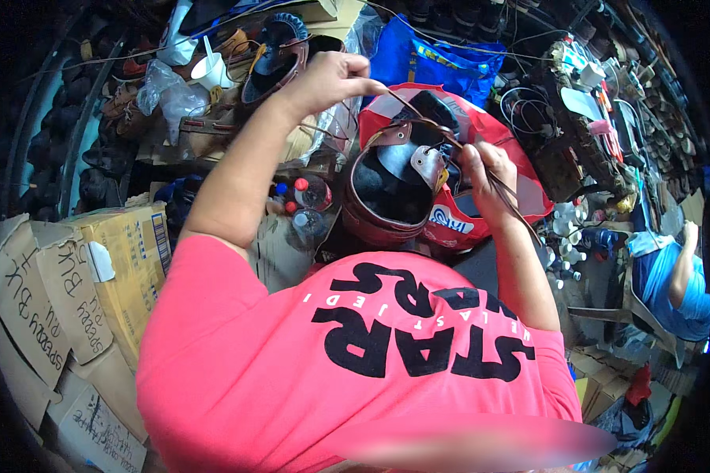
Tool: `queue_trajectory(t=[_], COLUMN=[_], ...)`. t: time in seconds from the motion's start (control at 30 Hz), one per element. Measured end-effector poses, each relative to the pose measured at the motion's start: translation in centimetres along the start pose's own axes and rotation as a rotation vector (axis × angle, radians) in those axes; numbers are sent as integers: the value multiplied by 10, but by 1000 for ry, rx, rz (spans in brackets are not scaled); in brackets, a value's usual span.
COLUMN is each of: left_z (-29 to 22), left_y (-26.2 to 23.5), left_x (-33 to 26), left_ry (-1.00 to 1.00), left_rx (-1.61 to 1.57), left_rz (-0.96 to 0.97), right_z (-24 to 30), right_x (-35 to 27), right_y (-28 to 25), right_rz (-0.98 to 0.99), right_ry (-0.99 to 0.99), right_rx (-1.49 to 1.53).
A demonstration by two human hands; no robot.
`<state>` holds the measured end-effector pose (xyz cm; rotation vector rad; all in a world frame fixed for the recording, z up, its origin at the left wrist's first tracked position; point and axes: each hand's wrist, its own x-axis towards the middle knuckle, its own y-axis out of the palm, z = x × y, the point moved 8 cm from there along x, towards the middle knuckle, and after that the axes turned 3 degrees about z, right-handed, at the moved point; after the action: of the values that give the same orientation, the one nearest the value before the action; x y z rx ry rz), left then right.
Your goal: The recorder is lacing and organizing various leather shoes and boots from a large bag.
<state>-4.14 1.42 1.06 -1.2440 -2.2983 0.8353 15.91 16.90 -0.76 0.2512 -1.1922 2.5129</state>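
Observation:
In front of my chest stands a dark brown leather shoe (386,225), its opening facing up and its eyelet flaps spread apart. A brown shoelace (406,105) runs above the shoe between my hands. My left hand (323,85) is raised at the far side, thumb and fingers pinching one end of the lace. My right hand (491,180), beside the shoe's right edge, is closed around the other part, with strands trailing past the wrist. Near the middle the strands cross over each other. The lower part of the shoe is partly hidden by my shirt.
A red and white bag (521,169) lies under and beside the shoe, with a blue bag (442,63) beyond. Bottles (312,193) stand left of the shoe. Another shoe (272,67) sits far left, near a white cup (211,71). Cardboard boxes (122,268) lie left; a person (670,284) in blue sits right.

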Motion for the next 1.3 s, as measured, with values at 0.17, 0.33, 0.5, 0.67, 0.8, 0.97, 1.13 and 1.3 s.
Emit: queue_trajectory(t=[0.17,0.33,0.5,0.67,0.8,0.97,1.13,1.3], left_z=[15,15,11,-23,7,65,45,66], left_y=[-36,-36,1,45,80,119,101,135], left_x=[-23,-40,-53,-40,-13,4,4,15], left_ry=[27,-25,13,198,219,-203,-10,-46], left_rx=[132,455,797,531,272,-215,223,-298], left_rz=[-127,-169,-124,-101,-116,145,127,164], right_z=[-45,-110,-97,-36,-46,-55,-106,-103], right_x=[-38,-82,-103,-97,-32,-24,-39,-45], right_y=[14,39,58,49,24,45,63,85], right_rz=[117,127,533,992,104,-34,-83,29], right_ry=[241,541,708,474,250,249,429,461], right_rx=[308,608,841,741,527,259,468,719])
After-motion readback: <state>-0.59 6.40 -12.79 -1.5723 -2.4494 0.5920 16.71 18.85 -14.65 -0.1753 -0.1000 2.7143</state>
